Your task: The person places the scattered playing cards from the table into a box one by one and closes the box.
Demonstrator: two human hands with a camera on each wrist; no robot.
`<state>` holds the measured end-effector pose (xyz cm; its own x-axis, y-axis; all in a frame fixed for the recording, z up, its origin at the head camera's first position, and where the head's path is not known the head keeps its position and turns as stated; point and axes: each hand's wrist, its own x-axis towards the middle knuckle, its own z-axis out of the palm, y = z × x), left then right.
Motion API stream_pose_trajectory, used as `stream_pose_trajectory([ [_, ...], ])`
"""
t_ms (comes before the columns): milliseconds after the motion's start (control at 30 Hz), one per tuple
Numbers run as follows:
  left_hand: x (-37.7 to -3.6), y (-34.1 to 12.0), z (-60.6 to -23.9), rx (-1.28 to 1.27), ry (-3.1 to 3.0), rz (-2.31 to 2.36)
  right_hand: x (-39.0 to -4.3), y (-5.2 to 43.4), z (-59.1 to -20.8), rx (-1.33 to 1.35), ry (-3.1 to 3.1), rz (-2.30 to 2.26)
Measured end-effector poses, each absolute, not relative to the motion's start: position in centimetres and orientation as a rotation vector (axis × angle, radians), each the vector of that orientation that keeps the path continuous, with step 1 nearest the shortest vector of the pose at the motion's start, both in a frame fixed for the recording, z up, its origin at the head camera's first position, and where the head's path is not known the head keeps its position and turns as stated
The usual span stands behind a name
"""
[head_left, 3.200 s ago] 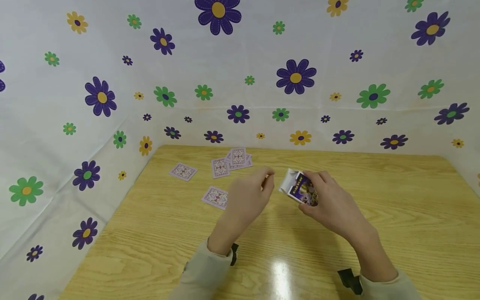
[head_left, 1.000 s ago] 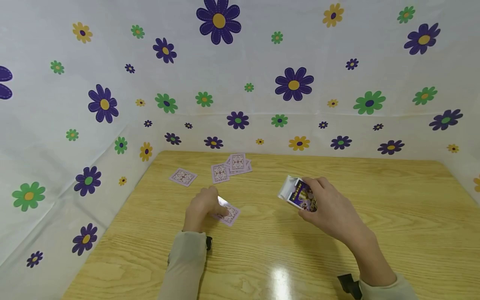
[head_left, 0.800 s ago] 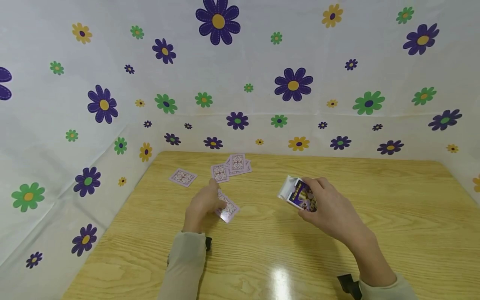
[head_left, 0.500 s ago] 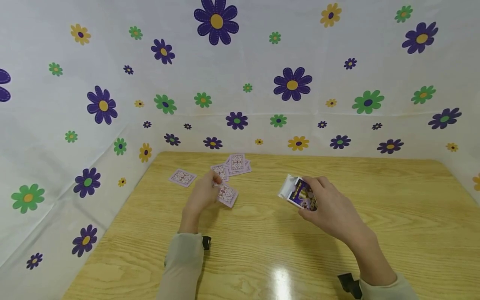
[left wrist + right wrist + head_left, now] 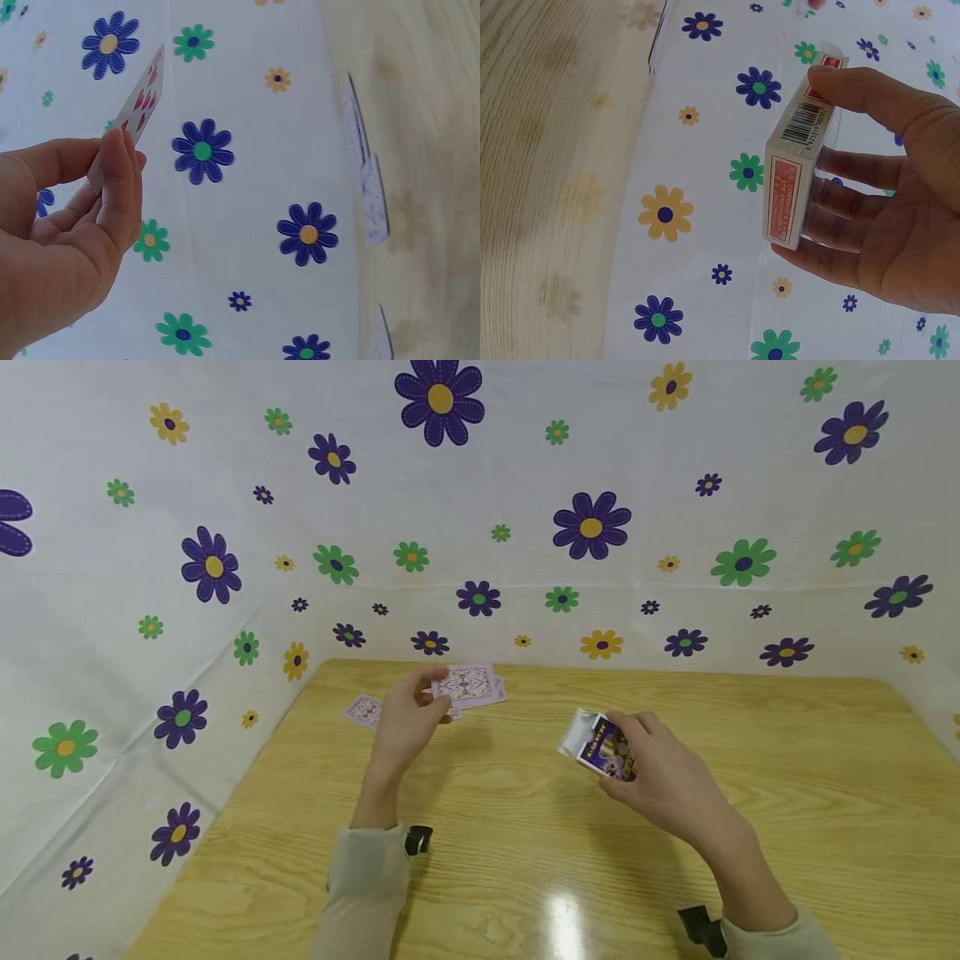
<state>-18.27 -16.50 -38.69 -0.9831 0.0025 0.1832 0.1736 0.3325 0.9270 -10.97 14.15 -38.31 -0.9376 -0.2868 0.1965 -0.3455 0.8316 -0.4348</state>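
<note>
Looks toward a white cloth printed with purple, green and yellow flowers, hung behind and to the left of a wood-grain table. Catches a bright spot of light on the near part of the tabletop.

Stretches both arms over the table, in a pale left sleeve and a pale right sleeve.

Wraps the right hand around a card box, with thumb on one narrow side and fingers along the opposite one. Narrows the left hand to a pinch, with one playing card between thumb and fingers.

Holds the box tilted and clear of the table, with its white flap open toward the left and a purple-and-gold picture on its broad face.

Near the far edge of the table, includes patterned cards partly hidden behind the held card, too overlapped to count. Left of these, includes a single card, back up and partly covered from sight by the left hand.

Holds the playing card well apart from the box, left of it, and clear of the tabletop cards, with its ornate back toward the head camera.

Bears small black pieces beside both cuffs. Carries a barcode on the box's narrow side, and red pips on the held card's face.
</note>
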Motion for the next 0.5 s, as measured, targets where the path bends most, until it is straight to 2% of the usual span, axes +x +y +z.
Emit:
stream_pose_trajectory([
  [500,-15.8,-14.0,-36.2,-0.468,-2.352,-1.726,-10.9,13.9,-38.3,0.507,-2.881,0.715],
])
